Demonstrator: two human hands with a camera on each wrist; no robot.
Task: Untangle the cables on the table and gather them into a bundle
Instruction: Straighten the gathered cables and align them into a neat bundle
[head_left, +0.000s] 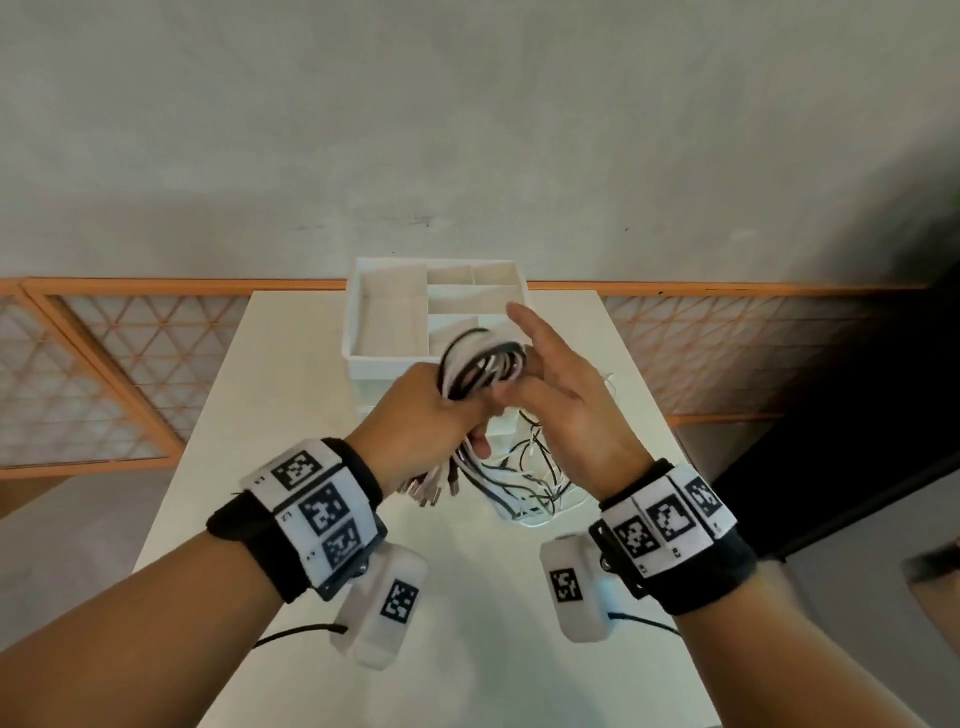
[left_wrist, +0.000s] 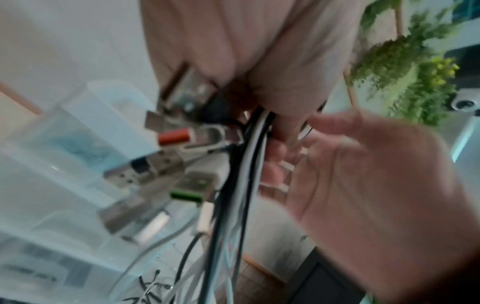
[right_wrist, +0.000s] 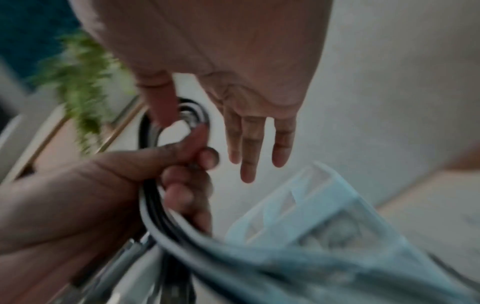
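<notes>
A white table (head_left: 311, 467) fills the middle of the head view, running toward a pale wall (head_left: 467, 104) at 12 o'clock; an orange lattice panel (head_left: 104, 374) flanks it at 9 o'clock and again at 3 o'clock. A white compartmented organiser tray (head_left: 387, 317) stands at the table's far end, at 12 o'clock from the hands. Both forearms enter from 6 o'clock, each wearing a black band with white marker blocks and a wrist camera (head_left: 387, 608). The left hand (head_left: 431, 415) is raised above the table, its fingers curled tight round a bundle of black and white cables (head_left: 480, 369); the bundle loops over at 1 o'clock of the fist. The right hand (head_left: 566, 395) stands just beside it at 3 o'clock, fingers straight and spread, holding nothing; its thumb appears to touch the loop, though blur leaves this uncertain. USB plugs (left_wrist: 182, 133) fan out below the left fist, one with an orange insert, one green. Slack cable ends (head_left: 530, 478) hang from the bundle to the tabletop at 6 o'clock of the right hand.
</notes>
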